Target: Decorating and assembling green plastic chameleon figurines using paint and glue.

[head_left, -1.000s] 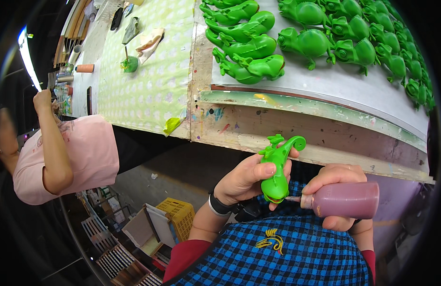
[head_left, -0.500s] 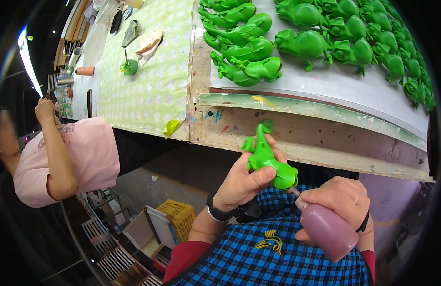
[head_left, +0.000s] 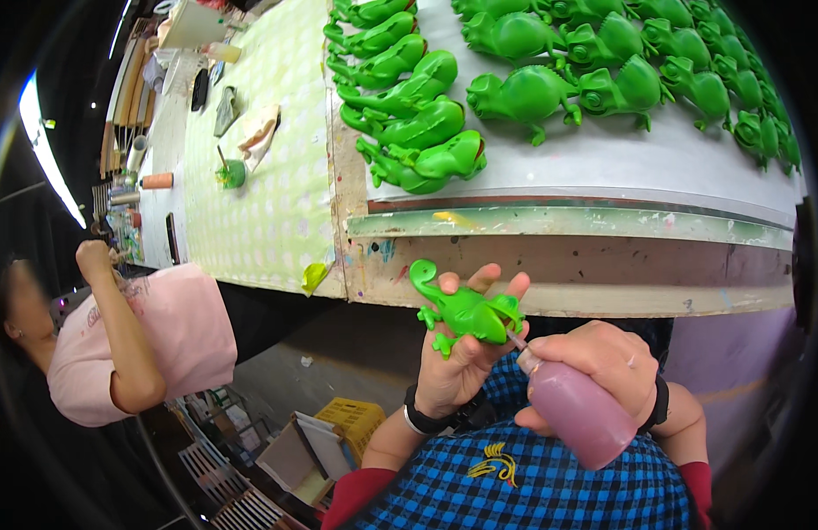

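Note:
My left hand (head_left: pixel 451 378) is closed around a glossy green chameleon figurine (head_left: pixel 469 313) with a curled tail, some fingers extended beyond it. The figurine lies tilted over my palm, its head toward the right and its tail up to the left. In my right hand (head_left: pixel 605 360) is a pinkish-purple squeeze bottle (head_left: pixel 578 413), gripped around its upper part. Its thin nozzle points up and left to the figurine's mouth; whether the tip touches cannot be made out. Several matching figurines (head_left: pixel 426 163) stand on the white-covered board (head_left: pixel 550 172) beyond my hands, some with reddish mouths.
A wooden table edge (head_left: pixel 603 296) runs just beyond my hands. On the green patterned cloth (head_left: pixel 258 203) stand a small green jar (head_left: pixel 232 174) and a crumpled cloth (head_left: pixel 260 131). A person in a pink shirt (head_left: pixel 144 344) works at the left. A yellow crate (head_left: pixel 351 420) sits below.
My left hand has turned the figurine so its side and mouth show, and its fingers have spread more. The bottle's nozzle has shifted up and left with it. The whole view has shifted slightly.

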Demonstrator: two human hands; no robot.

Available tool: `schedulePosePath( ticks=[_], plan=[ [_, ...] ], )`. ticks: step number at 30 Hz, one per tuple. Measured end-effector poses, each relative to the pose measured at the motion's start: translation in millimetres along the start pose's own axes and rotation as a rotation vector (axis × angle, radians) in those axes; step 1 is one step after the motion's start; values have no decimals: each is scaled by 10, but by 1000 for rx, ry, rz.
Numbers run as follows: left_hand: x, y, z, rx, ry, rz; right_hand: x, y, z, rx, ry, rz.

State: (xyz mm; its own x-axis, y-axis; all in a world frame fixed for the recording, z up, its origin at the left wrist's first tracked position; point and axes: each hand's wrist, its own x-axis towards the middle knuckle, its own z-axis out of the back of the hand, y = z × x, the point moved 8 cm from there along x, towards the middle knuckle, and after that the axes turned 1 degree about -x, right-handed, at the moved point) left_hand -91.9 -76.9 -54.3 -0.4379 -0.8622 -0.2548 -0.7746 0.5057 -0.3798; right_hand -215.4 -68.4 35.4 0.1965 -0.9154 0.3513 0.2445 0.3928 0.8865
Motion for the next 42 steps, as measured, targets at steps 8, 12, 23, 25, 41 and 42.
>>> schedulePosePath(
  ticks=[8, 12, 23, 25, 41, 42],
  plan=[
    [-26, 19, 48, 27, -118, -25, -7, -35, 23, 108, -163, -13],
    [-7, -43, 63, 39, -164, -125, 10, -70, 19, 131, -156, -8],
    [-66, 21, 144, 14, -208, -103, 13, -108, -25, 136, -191, 3],
    [-89, 27, 153, 0, -232, -102, 22, -129, -77, 148, -129, -30],
    [-75, 37, 186, 127, -107, -104, 7, -186, 108, 21, -159, -73],
    [-68, 11, 129, 62, -16, -141, 9, -210, 149, 57, -165, -92]
  ],
)
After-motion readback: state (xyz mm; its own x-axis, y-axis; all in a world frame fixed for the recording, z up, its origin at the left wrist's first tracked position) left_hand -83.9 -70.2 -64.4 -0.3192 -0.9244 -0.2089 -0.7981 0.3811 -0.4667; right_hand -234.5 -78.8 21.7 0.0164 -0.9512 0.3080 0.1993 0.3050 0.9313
